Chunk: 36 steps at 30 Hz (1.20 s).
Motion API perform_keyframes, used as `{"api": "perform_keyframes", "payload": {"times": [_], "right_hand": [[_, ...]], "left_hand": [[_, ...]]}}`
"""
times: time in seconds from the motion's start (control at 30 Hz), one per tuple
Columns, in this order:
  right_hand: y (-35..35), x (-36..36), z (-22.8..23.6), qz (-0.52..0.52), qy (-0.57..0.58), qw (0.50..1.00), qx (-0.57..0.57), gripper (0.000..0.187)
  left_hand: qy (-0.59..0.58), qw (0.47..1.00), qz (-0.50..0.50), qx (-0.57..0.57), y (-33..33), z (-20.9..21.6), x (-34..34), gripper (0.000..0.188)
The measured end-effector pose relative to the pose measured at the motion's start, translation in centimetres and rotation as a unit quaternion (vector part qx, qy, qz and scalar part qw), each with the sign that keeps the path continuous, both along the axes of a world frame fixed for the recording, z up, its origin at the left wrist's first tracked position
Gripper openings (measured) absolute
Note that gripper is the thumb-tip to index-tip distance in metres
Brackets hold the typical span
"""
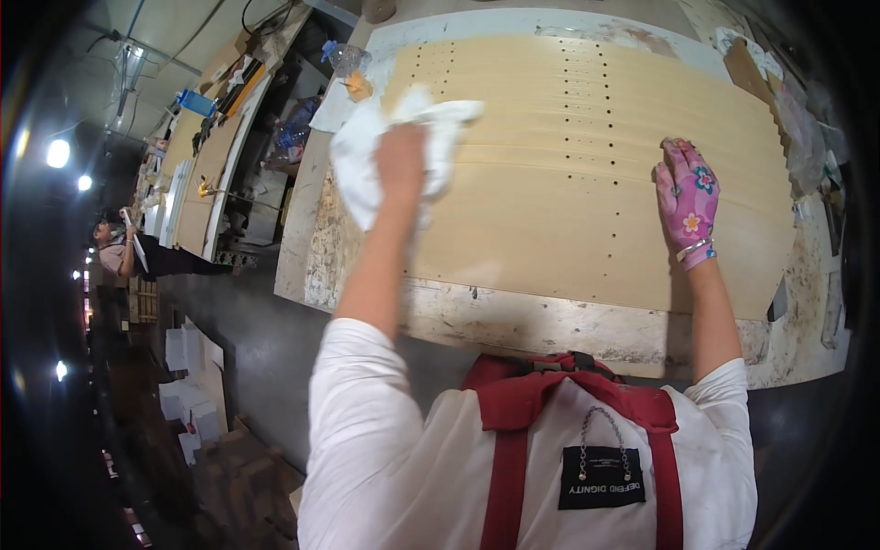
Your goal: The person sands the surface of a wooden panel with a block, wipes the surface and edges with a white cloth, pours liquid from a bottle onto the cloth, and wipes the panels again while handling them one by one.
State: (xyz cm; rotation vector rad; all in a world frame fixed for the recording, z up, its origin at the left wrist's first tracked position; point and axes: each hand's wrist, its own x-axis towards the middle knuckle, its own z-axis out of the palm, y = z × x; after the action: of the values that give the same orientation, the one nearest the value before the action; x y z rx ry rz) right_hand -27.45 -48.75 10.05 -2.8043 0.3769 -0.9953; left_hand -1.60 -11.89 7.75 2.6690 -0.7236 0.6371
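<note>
My left hand (401,160), bare and somewhat blurred by motion, is closed on a white cloth (356,165) at the left end of a wide tan panel (513,220). The cloth bunches around the fingers and hangs past the panel's left edge. Rows of small dark holes run across the panel from far to near. On its right part, my right hand (689,197) lies flat with fingers stretched out, holding nothing. That hand wears a pink glove with a flower pattern, and a bracelet circles the wrist.
The panel lies on a stained, worn workbench (440,307). A clear plastic bottle (348,60) and a crumpled orange-yellow piece (357,87) are at the far left corner. Clear plastic wrap (802,137) sits along the right edge. Another person (124,252) stands far left, near a long cluttered bench (215,165).
</note>
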Motion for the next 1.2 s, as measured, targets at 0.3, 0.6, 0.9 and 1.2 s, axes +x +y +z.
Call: {"api": "perform_keyframes", "payload": {"times": [0.3, 0.6, 0.9, 1.2], "right_hand": [[0.2, 1.1, 1.4, -0.017, 0.021, 1.0, -0.011, 0.044], [-1.1, 4.1, 1.2, -0.039, 0.089, 0.995, -0.009, 0.05], [-0.9, 3.8, 1.2, -0.047, 0.065, 0.997, 0.002, 0.047], [-0.5, 3.8, 0.8, -0.056, 0.077, 0.995, 0.0, 0.046]], "left_hand": [[-0.021, 0.994, -0.042, -0.098, -1.5, 9.4, -1.9, 0.028], [0.093, 0.994, -0.042, 0.035, -1.4, 6.6, 2.5, 0.015], [0.087, 0.983, -0.039, 0.16, -2.5, 7.8, 2.2, 0.011], [0.058, 0.975, -0.191, 0.099, -9.6, 5.2, 0.3, 0.01]]}}
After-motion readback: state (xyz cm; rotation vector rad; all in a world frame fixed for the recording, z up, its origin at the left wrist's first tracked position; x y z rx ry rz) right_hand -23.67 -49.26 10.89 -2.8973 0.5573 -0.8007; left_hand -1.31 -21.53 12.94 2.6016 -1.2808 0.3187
